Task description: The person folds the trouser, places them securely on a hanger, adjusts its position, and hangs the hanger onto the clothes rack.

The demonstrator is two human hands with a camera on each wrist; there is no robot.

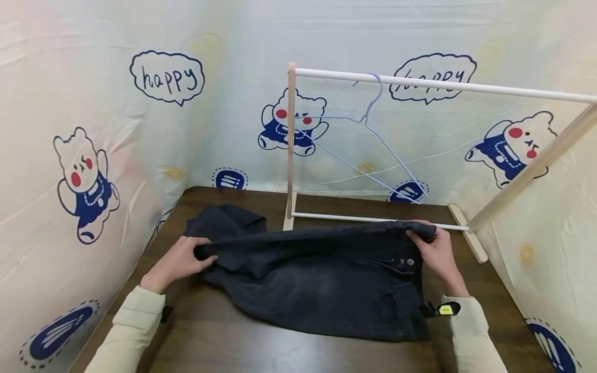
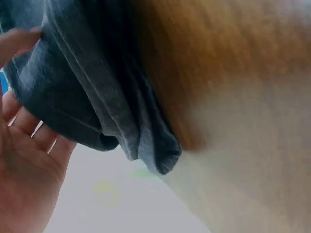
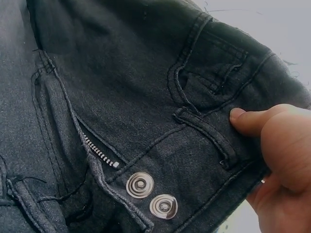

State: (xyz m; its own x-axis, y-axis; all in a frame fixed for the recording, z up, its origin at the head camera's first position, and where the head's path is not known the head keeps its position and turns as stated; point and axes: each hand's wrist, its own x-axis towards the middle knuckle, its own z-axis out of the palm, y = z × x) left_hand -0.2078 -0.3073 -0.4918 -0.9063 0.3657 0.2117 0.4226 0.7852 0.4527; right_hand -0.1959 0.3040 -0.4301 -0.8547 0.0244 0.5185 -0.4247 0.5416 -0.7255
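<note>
A pair of black jeans [image 1: 322, 285] lies sideways over the table, its waistband at the right and its legs to the left. My right hand [image 1: 436, 251] grips the waistband's far corner, thumb on the near face beside a belt loop [image 3: 209, 136]. Two metal buttons [image 3: 151, 194] and a partly opened zipper [image 3: 99, 151] show in the right wrist view. At the left, my left hand [image 1: 179, 259] pinches the upper edge of a leg between thumb and fingers. Beyond that hand, a folded part of the legs [image 1: 226, 220] lies on the table.
Behind the jeans stands a wooden rack with a white top rail [image 1: 443, 85]. A light blue wire hanger [image 1: 366, 119] hangs from the rail. Printed cloth walls [image 1: 242, 62] surround the brown wooden table [image 1: 224, 336] at the back and sides.
</note>
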